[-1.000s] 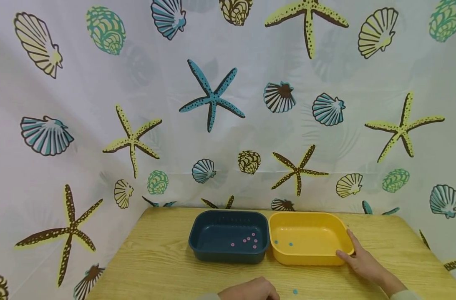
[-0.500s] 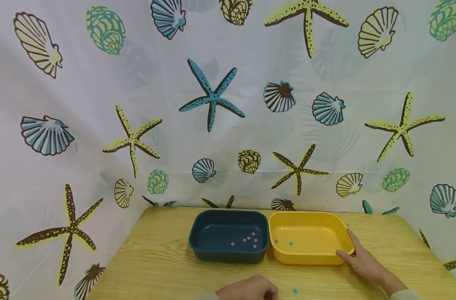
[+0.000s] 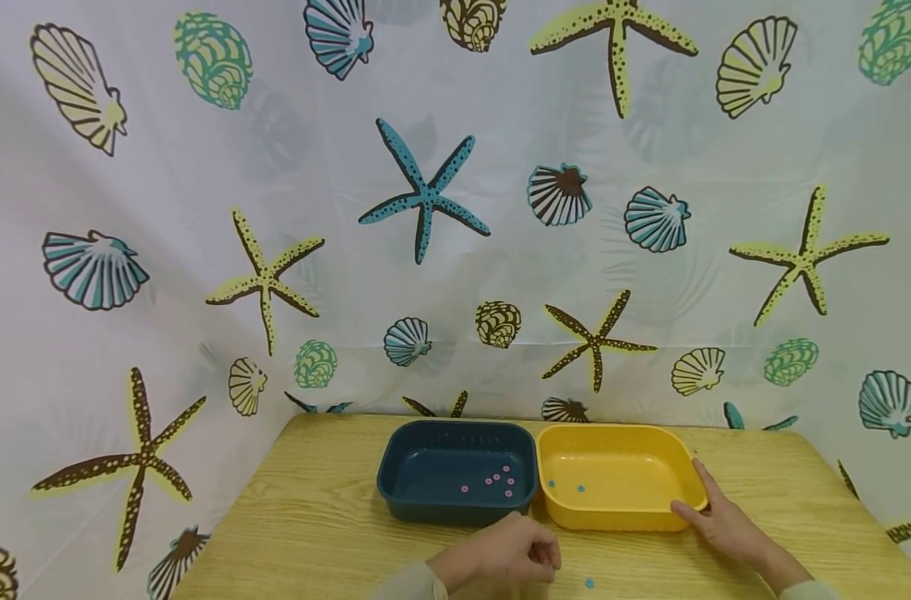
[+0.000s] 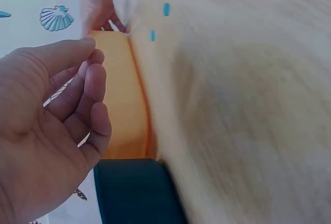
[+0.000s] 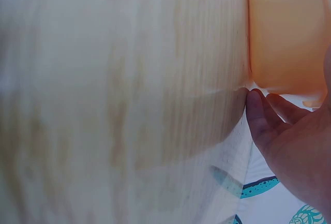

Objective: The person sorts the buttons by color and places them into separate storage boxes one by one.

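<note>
My left hand [image 3: 503, 548] is raised over the table in front of the two bins. Its thumb and forefinger pinch a small blue disc, of which only a speck shows at the fingertips. My right hand [image 3: 728, 523] holds the front right corner of the yellow bin [image 3: 620, 520], thumb at the front and fingers along the side. Two blue discs [image 3: 581, 488] lie inside that bin. Against its left side stands the dark blue bin [image 3: 455, 512], with several pink discs [image 3: 488, 481] that have pale centres. Another blue disc [image 3: 590, 583] lies on the table near the left hand.
The left wrist view has a row of 3 blue discs [image 4: 166, 9] on the wooden table [image 3: 312, 500]. A white curtain [image 3: 485, 250] printed with shells and starfish hangs behind the table and along both sides.
My left hand has risen from the table's near edge and moved forward, toward the bins, its fingers pinched on a blue disc. The right hand and both bins stay in place.
</note>
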`<action>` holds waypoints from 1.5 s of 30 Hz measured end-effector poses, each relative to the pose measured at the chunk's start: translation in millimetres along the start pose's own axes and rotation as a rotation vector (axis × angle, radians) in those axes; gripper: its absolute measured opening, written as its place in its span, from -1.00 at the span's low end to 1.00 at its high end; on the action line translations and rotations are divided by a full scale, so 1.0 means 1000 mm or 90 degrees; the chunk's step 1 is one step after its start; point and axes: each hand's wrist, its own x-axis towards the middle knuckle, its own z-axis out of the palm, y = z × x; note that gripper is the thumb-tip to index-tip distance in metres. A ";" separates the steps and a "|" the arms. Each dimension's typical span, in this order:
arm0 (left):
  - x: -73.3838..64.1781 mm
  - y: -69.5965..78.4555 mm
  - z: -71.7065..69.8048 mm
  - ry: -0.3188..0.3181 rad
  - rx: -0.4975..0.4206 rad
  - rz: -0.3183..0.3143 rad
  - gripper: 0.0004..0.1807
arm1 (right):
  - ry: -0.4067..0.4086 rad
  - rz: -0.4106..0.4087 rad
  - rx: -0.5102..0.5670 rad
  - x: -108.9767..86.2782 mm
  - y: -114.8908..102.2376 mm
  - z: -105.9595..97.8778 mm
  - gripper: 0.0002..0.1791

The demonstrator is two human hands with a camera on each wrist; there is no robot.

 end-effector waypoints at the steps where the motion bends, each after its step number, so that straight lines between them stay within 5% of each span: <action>1: 0.001 0.002 -0.002 0.005 0.007 0.011 -0.97 | -0.001 -0.001 0.002 0.000 0.000 0.000 0.07; 15: 0.020 0.018 -0.023 0.073 -0.017 0.036 -0.96 | -0.003 0.000 0.020 -0.001 -0.002 0.000 0.06; 32: 0.048 0.023 -0.043 0.154 0.003 -0.056 -0.93 | -0.007 -0.001 0.028 0.001 -0.001 0.000 0.06; 45: 0.067 0.008 -0.039 0.205 0.010 -0.083 -0.94 | -0.004 -0.003 0.019 0.000 -0.001 0.000 0.06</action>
